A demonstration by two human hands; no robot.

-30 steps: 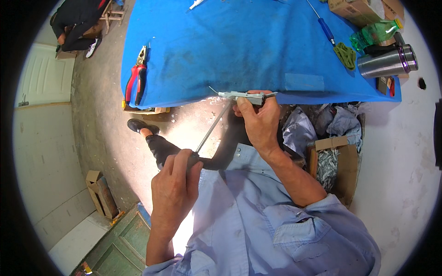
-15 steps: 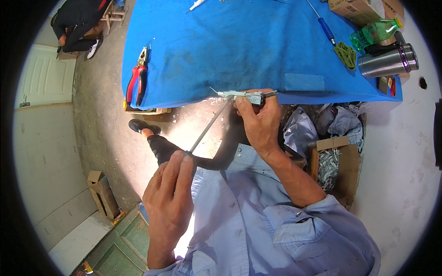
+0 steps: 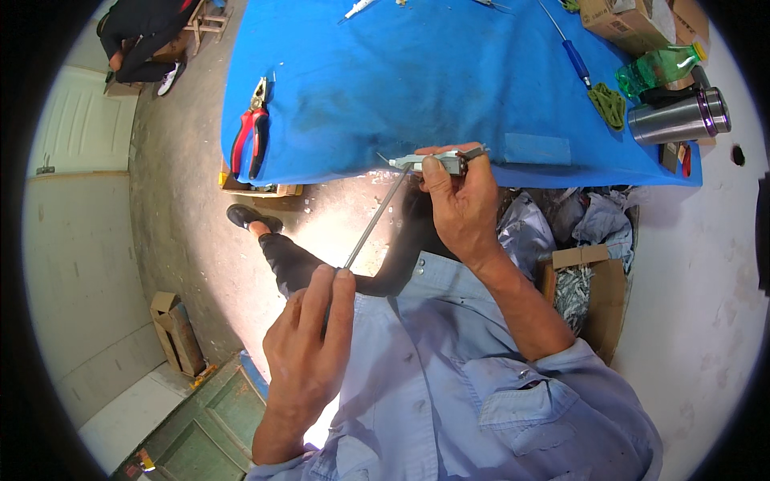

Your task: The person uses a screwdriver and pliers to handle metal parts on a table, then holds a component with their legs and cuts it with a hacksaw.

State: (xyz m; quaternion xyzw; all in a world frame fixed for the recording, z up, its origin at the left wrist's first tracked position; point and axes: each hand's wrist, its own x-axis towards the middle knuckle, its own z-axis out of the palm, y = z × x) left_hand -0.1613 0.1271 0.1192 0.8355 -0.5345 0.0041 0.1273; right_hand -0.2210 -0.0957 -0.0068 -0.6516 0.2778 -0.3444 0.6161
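My right hand (image 3: 461,204) grips a pale metal assembly (image 3: 425,161) with a thin wire poking from its left, just at the front edge of the blue-covered table (image 3: 369,72). In my left hand (image 3: 309,337) is a screwdriver (image 3: 375,216), its handle mostly hidden by my closed fingers. The long steel shaft slants up to the underside of the assembly; whether its tip is seated there is hard to tell. Red-and-black pliers (image 3: 249,138) lie on the cloth to the left.
Another blue-handled screwdriver (image 3: 574,61), a green cloth (image 3: 606,107), a green bottle (image 3: 656,72), a steel flask (image 3: 674,119) and cartons (image 3: 622,18) line the table's right. Open boxes (image 3: 597,313) sit below. A person in black (image 3: 144,36) crouches at upper left.
My left hand has turned on the handle and shifted down-left, then slightly back up-right. My right hand still holds the assembly. The whole view has shifted a little.
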